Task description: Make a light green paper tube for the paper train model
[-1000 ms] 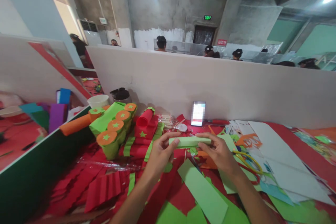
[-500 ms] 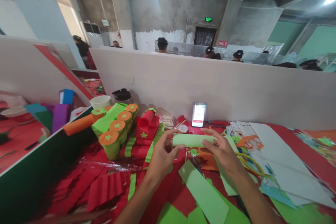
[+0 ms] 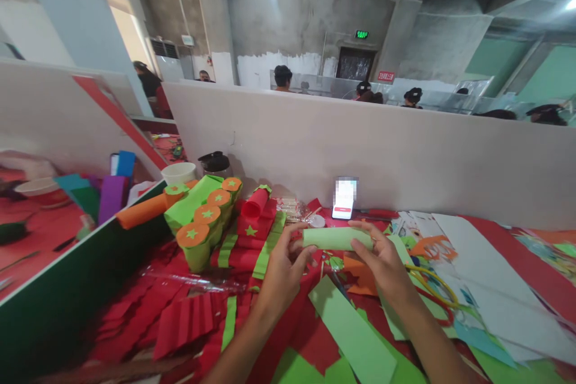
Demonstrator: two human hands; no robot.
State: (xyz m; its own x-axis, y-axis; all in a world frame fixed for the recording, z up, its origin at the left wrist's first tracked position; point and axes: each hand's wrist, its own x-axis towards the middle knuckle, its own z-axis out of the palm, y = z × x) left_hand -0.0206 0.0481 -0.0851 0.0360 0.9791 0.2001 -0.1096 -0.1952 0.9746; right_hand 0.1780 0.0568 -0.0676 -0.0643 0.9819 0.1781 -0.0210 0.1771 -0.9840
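Between my two hands, above the table, is a rolled tube of light green paper (image 3: 336,239), held level. My left hand (image 3: 288,255) grips its left end, thumb in front and fingers behind. At the right end my right hand (image 3: 378,252) pinches it, thumb on the near side and fingers over the back. A flat strip of light green paper (image 3: 353,330) lies on the table below the tube. Orange paper with a star-shaped cut (image 3: 360,273) lies partly behind my right hand.
Left stand green paper rolls with orange star tops (image 3: 193,237), a red paper tube (image 3: 255,204) and folded red paper (image 3: 184,324). A lit phone (image 3: 344,199) leans on the white partition (image 3: 288,138). White sheets (image 3: 490,276) and yellow-handled scissors (image 3: 432,288) lie right.
The camera view has shifted slightly, so the whole scene sits a little further right. Both hands keep the green paper tube in nearly the same pose.
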